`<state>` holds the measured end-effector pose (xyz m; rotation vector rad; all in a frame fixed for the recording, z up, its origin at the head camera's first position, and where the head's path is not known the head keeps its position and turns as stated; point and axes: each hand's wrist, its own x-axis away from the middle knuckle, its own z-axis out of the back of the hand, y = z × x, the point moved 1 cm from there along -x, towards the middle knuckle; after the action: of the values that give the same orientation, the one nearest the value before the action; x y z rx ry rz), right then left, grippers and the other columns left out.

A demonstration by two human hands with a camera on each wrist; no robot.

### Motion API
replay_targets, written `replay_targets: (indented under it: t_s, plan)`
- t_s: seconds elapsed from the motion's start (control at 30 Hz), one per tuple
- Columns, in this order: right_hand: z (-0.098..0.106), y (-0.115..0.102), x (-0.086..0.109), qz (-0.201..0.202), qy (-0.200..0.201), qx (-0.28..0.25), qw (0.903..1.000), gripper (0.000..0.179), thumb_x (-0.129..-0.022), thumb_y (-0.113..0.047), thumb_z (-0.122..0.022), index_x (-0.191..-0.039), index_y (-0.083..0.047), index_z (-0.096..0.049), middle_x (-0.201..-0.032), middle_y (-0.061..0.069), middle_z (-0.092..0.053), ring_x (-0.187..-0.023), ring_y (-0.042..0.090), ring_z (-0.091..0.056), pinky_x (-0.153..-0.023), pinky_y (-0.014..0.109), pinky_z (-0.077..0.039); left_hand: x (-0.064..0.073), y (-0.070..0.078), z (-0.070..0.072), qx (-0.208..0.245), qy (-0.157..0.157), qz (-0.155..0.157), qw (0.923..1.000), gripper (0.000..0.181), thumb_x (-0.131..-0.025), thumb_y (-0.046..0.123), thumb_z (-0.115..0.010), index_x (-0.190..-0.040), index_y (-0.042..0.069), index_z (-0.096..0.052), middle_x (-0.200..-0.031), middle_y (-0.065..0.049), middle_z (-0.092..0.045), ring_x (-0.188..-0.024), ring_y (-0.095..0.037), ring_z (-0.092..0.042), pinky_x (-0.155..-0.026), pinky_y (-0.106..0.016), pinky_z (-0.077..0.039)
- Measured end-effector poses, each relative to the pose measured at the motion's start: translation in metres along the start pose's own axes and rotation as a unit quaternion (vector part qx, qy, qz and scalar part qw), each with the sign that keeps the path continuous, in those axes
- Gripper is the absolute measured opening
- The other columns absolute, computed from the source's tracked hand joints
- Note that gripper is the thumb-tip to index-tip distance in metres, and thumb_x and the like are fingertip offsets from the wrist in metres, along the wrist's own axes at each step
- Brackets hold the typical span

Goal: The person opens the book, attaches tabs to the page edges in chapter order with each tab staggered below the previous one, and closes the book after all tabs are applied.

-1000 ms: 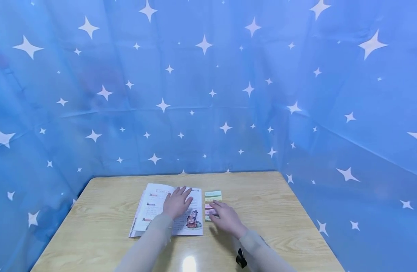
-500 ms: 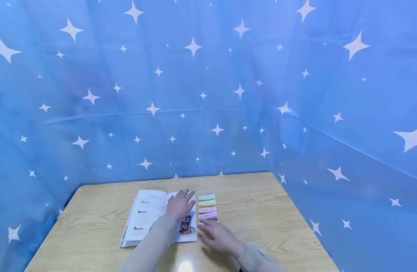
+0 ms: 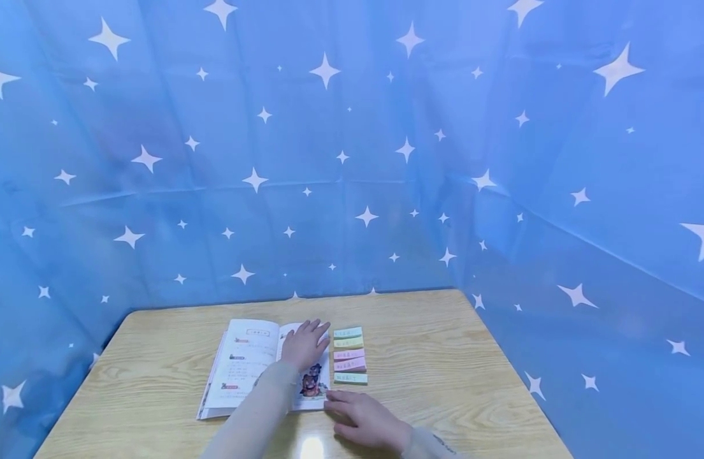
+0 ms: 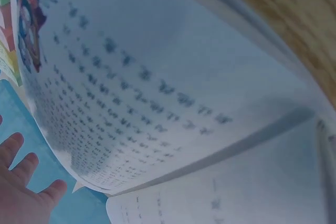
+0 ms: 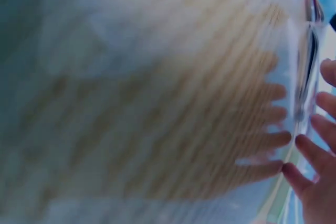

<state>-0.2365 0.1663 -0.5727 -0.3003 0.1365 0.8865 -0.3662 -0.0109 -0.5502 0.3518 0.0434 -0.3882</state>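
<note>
Head view: book (image 3: 243, 370) beneath left hand (image 3: 302, 348), just beside right hand (image 3: 367, 419).

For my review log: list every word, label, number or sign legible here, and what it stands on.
No text reads clearly enough to quote.
Open book: printed lines on both pages, too small or blurred, even in the left wrist view.
Five coloured paper strips: writing on them, too small to read.
Right sleeve: dark mark; cannot tell whether it is lettering.
</note>
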Motion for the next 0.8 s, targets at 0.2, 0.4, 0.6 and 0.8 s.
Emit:
replay_targets:
  t_s: [0.2, 0.4, 0.6, 0.8]
  plan:
    - [0.011, 0.019, -0.015, -0.096, 0.062, -0.046, 0.9924, 0.038, -0.093, -0.022, -0.063, -0.127, -0.004, -0.062, -0.131, 0.016, -0.059, -0.118, 0.030, -0.057, -0.099, 0.046, -0.046, 0.008, -0.008, 0.006, -0.010, 0.004, -0.012, 0.9999, 0.048, -0.098, 0.036, -0.052, -0.141, 0.015, -0.052, -0.145, -0.012, -0.048, -0.135, -0.035, -0.038, -0.107, -0.063, -0.030]
    - [0.029, 0.052, -0.042, -0.197, 0.106, -0.081, 0.9713, 0.036, -0.090, -0.019, -0.067, -0.122, -0.002, -0.065, -0.126, 0.016, -0.060, -0.116, 0.033, -0.057, -0.099, 0.049, -0.046, 0.029, -0.022, 0.019, -0.033, 0.009, -0.011, 0.9994, 0.047, -0.096, 0.037, -0.056, -0.138, 0.016, -0.055, -0.144, -0.011, -0.049, -0.134, -0.036, -0.039, -0.107, -0.063, -0.028]
    - [0.032, 0.079, -0.062, -0.253, 0.125, -0.082, 0.9559, 0.032, -0.088, -0.016, -0.070, -0.117, -0.004, -0.068, -0.118, 0.014, -0.064, -0.107, 0.030, -0.061, -0.090, 0.045, -0.052, 0.059, -0.049, 0.027, -0.044, 0.005, 0.019, 0.9988, 0.047, -0.095, 0.038, -0.057, -0.137, 0.018, -0.057, -0.144, -0.011, -0.048, -0.135, -0.037, -0.038, -0.107, -0.066, -0.025]
    - [0.028, 0.097, -0.083, -0.291, 0.120, -0.088, 0.9452, 0.029, -0.089, -0.015, -0.069, -0.115, -0.004, -0.070, -0.115, 0.014, -0.065, -0.105, 0.030, -0.062, -0.088, 0.048, -0.052, 0.084, -0.063, 0.027, -0.048, -0.014, 0.057, 0.9972, 0.057, -0.089, 0.049, -0.061, -0.138, 0.021, -0.055, -0.148, -0.010, -0.044, -0.138, -0.037, -0.033, -0.108, -0.068, -0.019]
